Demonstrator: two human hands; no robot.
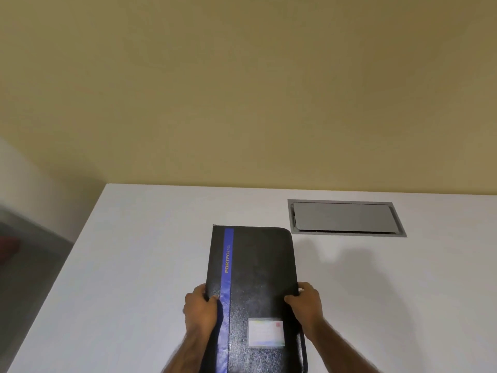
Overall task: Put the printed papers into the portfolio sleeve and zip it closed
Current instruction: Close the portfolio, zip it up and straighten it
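Note:
A black portfolio sleeve [258, 267] with a blue stripe, yellow lettering and a small card window lies closed on the white table [139, 265], its long side running away from me. My left hand [200, 308] grips its left edge, thumb on the cover. On the opposite edge my right hand [306, 305] holds it the same way. A small zip pull shows at the far left corner. No printed papers are visible.
A grey metal cable hatch [345, 218] is set flush in the table at the far right, behind the portfolio. The table's left edge drops to a grey floor [24, 265]. A beige wall stands behind the table.

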